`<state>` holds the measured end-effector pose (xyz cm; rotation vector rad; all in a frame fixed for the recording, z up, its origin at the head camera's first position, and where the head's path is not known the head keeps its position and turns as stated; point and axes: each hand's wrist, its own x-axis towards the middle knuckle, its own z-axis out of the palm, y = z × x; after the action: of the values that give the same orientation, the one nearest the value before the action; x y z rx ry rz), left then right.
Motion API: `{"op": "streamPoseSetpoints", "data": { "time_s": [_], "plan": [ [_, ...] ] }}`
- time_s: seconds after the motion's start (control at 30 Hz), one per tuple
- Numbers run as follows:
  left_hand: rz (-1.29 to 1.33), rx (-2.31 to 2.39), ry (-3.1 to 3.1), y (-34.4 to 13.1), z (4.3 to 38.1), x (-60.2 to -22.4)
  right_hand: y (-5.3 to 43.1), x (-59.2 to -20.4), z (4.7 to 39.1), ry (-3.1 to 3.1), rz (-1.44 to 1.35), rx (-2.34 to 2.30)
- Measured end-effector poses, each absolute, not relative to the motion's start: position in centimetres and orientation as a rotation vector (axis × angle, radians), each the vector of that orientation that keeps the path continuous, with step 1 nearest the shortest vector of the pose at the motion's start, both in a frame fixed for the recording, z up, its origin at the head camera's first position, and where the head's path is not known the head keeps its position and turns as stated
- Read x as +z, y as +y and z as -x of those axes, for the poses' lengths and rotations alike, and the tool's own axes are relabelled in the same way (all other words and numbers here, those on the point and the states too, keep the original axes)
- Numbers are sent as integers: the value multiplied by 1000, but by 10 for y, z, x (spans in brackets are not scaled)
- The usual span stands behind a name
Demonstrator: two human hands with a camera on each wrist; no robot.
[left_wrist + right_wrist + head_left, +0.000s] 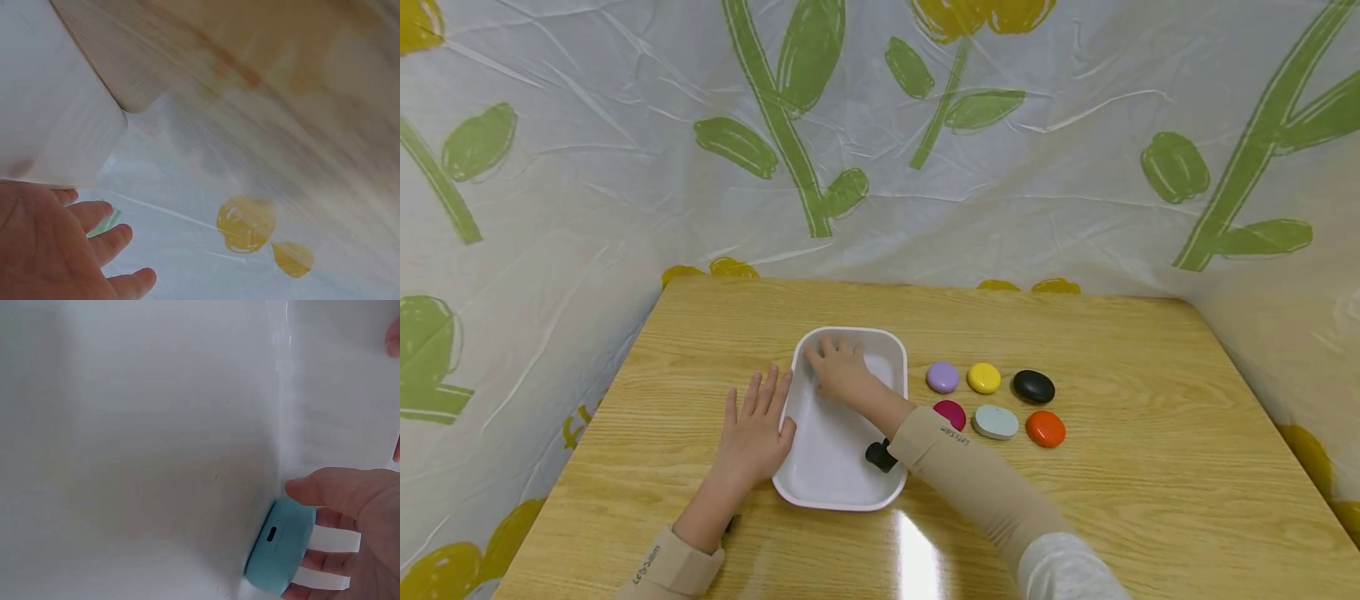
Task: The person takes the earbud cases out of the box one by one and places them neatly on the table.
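In the head view, a white rectangular tray stands on the wooden table. My right hand reaches down into its far left part. The right wrist view has a teal earbud charging case, its small port showing, against the tray wall. The thumb of my right hand is at one end of that case and the fingers curl along its far side, holding it; the head view hides it under the hand. Flat beside the tray's left side, my left hand has straight fingers and its thumb at the rim.
Right of the tray lie several rounded cases: lavender, yellow, black, magenta, pale grey and orange-red. My right forearm partly covers the magenta one. Flower-patterned sheeting surrounds the table.
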<state>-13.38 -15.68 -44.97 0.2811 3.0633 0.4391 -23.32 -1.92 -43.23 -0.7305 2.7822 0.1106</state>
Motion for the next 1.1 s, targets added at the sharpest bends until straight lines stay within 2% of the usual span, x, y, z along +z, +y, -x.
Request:
{"op": "streamPoseSetpoints", "data": {
  "time_s": [0.67, 1.1],
  "plan": [
    [-283, 409, 3085, -155, 135, -449, -15, -437, 232, 2793, 768, 67],
    [-285, 422, 3095, -155, 133, -451, -8, -421, 232, 2755, 808, -48]
  ]
}}
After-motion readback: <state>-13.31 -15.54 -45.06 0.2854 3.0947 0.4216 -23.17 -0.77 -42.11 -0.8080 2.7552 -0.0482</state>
